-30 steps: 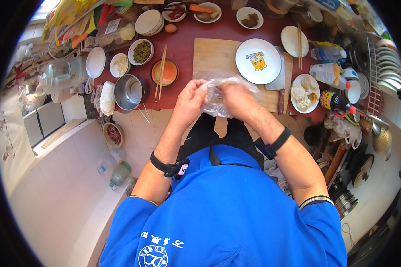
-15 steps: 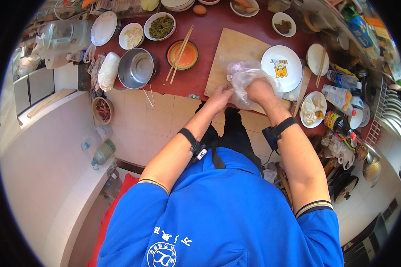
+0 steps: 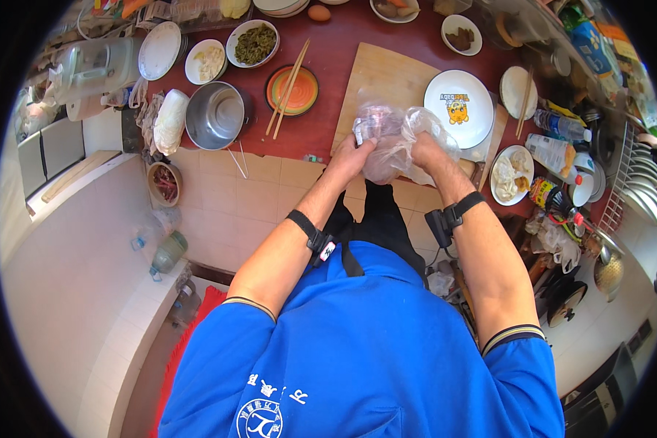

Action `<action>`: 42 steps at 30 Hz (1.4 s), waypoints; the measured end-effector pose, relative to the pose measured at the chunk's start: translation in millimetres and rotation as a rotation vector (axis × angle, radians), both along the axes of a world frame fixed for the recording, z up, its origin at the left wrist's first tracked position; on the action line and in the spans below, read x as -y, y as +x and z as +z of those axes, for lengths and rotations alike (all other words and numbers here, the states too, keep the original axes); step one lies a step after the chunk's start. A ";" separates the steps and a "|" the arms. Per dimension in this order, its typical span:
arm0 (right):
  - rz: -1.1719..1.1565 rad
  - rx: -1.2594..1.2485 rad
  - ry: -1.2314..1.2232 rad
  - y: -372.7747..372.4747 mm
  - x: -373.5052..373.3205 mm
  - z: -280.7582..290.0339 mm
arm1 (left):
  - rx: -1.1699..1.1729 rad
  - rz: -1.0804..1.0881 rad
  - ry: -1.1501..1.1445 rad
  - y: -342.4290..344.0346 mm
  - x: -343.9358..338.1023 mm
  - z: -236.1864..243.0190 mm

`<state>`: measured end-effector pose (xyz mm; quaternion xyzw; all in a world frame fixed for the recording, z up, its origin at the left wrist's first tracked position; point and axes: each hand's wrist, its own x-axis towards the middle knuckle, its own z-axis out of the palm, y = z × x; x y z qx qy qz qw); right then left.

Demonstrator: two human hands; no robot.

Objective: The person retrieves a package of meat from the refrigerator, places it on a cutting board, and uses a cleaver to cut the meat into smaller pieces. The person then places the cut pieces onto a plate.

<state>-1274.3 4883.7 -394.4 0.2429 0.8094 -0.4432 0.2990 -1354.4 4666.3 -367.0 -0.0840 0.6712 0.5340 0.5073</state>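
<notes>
A clear plastic bag with something pinkish inside, too blurred to name, hangs over the near edge of the wooden cutting board. My left hand is closed on the bag's left side, by the pinkish lump. With my right hand I grip the bunched plastic on its right side; those fingertips are partly hidden by the film. Just beyond the right hand, a white plate with a cartoon print rests partly on the board. A knife handle shows at the board's near right.
To the left stand a steel pot, an orange plate with chopsticks across it, and a bowl of chopped greens. On the right are a plate of scraps, bottles and a dish rack. An egg lies at the back.
My left hand has moved up to the bag and now grips its left side. The bag has spread to the left, and my right hand has drawn partly out of it.
</notes>
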 end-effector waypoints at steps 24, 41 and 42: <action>-0.680 -0.054 -0.514 23.0 43.0 19.3 | 0.008 -0.009 0.118 14.6 8.2 8.5; -0.679 0.043 -0.755 30.9 38.3 72.5 | -0.287 -0.078 0.057 3.0 20.9 35.3; -0.735 0.041 -0.775 33.7 38.9 73.7 | -0.253 -0.098 0.042 1.2 22.1 35.5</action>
